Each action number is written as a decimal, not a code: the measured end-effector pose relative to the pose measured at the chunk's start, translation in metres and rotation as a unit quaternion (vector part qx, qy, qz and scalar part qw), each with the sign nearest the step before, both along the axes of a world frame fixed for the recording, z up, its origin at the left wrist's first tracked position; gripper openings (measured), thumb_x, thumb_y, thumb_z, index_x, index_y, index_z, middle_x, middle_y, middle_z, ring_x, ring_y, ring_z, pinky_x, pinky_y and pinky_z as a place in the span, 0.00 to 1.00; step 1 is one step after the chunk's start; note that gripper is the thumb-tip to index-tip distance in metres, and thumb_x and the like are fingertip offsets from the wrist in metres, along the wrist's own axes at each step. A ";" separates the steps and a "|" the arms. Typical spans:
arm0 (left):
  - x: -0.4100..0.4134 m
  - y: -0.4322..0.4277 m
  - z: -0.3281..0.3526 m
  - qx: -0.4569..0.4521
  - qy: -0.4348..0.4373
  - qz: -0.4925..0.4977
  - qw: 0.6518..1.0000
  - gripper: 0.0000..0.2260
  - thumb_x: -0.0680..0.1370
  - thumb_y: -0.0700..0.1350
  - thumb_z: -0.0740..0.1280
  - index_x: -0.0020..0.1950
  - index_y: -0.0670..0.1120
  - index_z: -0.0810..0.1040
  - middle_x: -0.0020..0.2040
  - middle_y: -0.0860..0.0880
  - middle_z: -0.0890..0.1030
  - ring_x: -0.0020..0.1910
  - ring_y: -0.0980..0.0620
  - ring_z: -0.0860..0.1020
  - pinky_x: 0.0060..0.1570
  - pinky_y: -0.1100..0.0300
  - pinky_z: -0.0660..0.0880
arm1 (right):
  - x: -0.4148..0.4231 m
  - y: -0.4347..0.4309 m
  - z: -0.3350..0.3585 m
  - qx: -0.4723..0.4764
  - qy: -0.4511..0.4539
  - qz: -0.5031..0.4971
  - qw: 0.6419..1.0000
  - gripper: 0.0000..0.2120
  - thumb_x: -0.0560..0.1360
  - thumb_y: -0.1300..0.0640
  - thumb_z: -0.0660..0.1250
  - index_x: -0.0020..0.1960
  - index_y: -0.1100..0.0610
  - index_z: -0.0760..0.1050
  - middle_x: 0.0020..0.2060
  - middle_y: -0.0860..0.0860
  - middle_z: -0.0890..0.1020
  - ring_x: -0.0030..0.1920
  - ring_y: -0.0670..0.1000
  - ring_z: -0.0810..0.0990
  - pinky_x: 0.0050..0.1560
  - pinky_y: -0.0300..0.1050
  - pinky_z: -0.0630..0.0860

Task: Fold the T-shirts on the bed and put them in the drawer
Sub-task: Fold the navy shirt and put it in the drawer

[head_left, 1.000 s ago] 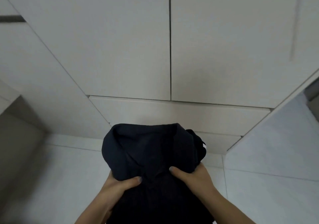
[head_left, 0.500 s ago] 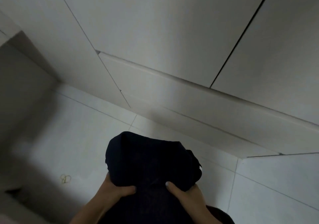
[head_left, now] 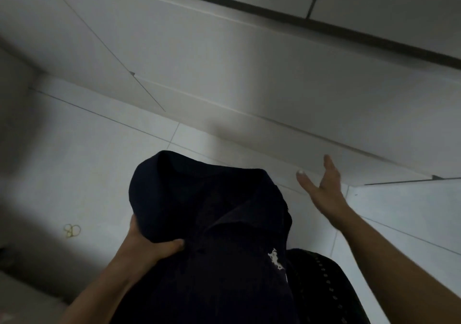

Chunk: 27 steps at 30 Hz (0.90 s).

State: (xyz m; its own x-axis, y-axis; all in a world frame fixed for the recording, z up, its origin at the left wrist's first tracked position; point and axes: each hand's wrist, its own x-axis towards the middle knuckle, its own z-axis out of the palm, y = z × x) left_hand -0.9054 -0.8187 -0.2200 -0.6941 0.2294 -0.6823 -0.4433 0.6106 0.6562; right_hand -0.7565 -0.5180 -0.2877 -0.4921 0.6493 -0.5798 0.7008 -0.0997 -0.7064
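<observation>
Head view: the T-shirt (head_left: 212,223) is dark navy, almost black in the dim light. It is folded into a thick bundle with its collar turned toward the upper part of the frame and a small white embroidered logo low on its right side. It fills the lower centre of the frame, held in the air above the pale tiled floor (head_left: 87,161). The left hand (head_left: 149,243) grips its lower left edge, thumb pressed on top and fingers tucked out of sight beneath the cloth. The right hand (head_left: 321,186) is clear of the shirt, just to its right, held out flat with fingers straight and spread. Its fingertips are next to the lowest of the white drawer fronts (head_left: 249,69) that run across the upper frame; whether they touch it is unclear. The shirt's lower part is cut off by the bottom edge. Small yellowish loops (head_left: 72,230) on the floor at the left are too blurred to identify
</observation>
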 end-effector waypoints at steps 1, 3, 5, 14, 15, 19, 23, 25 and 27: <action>-0.001 0.001 0.000 -0.002 0.002 -0.003 1.000 0.45 0.57 0.38 0.80 0.69 0.49 0.62 0.49 0.58 0.75 0.45 0.64 0.73 0.41 0.65 0.70 | -0.002 0.017 -0.014 0.056 -0.013 0.035 0.998 0.46 0.68 0.37 0.65 0.76 0.52 0.44 0.76 0.53 0.50 0.75 0.54 0.52 0.73 0.56 0.54; -0.003 0.004 0.001 -0.007 0.007 -0.011 1.000 0.46 0.52 0.42 0.78 0.67 0.53 0.62 0.48 0.61 0.74 0.46 0.64 0.73 0.40 0.66 0.69 | -0.004 0.042 -0.044 0.107 -0.042 0.101 0.988 0.43 0.72 0.44 0.67 0.76 0.56 0.47 0.75 0.55 0.52 0.75 0.55 0.52 0.73 0.56 0.54; -0.005 0.006 -0.001 -0.013 0.005 -0.011 1.000 0.46 0.50 0.43 0.76 0.66 0.54 0.62 0.48 0.61 0.75 0.46 0.64 0.74 0.40 0.66 0.70 | -0.008 0.059 -0.069 0.129 -0.077 0.144 0.978 0.45 0.70 0.44 0.69 0.76 0.57 0.48 0.76 0.55 0.53 0.75 0.55 0.51 0.73 0.56 0.53; -0.007 0.015 -0.012 -0.024 0.015 -0.010 1.000 0.44 0.61 0.34 0.79 0.70 0.52 0.61 0.48 0.62 0.74 0.44 0.66 0.73 0.37 0.69 0.69 | -0.002 0.068 -0.109 0.273 -0.151 0.170 0.935 0.53 0.63 0.40 0.74 0.76 0.55 0.48 0.74 0.57 0.55 0.74 0.58 0.51 0.69 0.62 0.55; -0.006 0.016 -0.013 -0.027 0.016 -0.010 0.999 0.43 0.62 0.34 0.78 0.70 0.52 0.61 0.47 0.62 0.74 0.44 0.66 0.73 0.37 0.70 0.69 | -0.002 0.070 -0.109 0.275 -0.152 0.176 0.933 0.53 0.63 0.40 0.74 0.76 0.54 0.47 0.74 0.57 0.54 0.74 0.57 0.50 0.69 0.62 0.54; -0.002 0.015 -0.012 -0.031 0.015 -0.015 0.999 0.42 0.62 0.34 0.78 0.69 0.53 0.61 0.47 0.63 0.74 0.42 0.68 0.73 0.35 0.72 0.69 | -0.002 0.076 -0.110 0.315 -0.166 0.198 0.913 0.51 0.64 0.41 0.74 0.76 0.56 0.48 0.73 0.59 0.57 0.73 0.60 0.53 0.69 0.62 0.55; 0.001 0.015 -0.011 -0.029 0.014 -0.015 0.999 0.39 0.61 0.34 0.78 0.62 0.57 0.63 0.47 0.63 0.75 0.42 0.68 0.74 0.36 0.71 0.69 | -0.005 0.077 -0.112 0.343 -0.181 0.179 0.904 0.52 0.63 0.39 0.73 0.75 0.57 0.49 0.73 0.59 0.54 0.74 0.60 0.49 0.71 0.61 0.48; 0.003 0.015 -0.010 -0.027 0.009 -0.016 0.999 0.38 0.61 0.33 0.78 0.62 0.57 0.63 0.47 0.62 0.76 0.43 0.67 0.75 0.37 0.70 0.70 | -0.006 0.079 -0.113 0.304 -0.207 0.194 0.910 0.57 0.61 0.35 0.72 0.76 0.55 0.43 0.75 0.57 0.49 0.75 0.58 0.43 0.72 0.59 0.41; 0.005 0.013 -0.008 -0.028 0.007 -0.015 0.999 0.38 0.61 0.33 0.78 0.62 0.56 0.63 0.47 0.62 0.76 0.41 0.67 0.77 0.37 0.71 0.71 | -0.009 0.083 -0.114 0.272 -0.211 0.195 0.918 0.60 0.59 0.34 0.73 0.75 0.54 0.40 0.75 0.56 0.46 0.75 0.57 0.40 0.72 0.59 0.39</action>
State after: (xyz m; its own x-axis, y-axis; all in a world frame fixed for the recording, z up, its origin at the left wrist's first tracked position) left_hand -0.9005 -0.8062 -0.2283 -0.6969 0.2123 -0.6851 -0.4149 0.6598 0.6265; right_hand -0.7657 -0.4350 -0.4019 -0.5538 0.7217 -0.4152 0.8317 0.5035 -0.2341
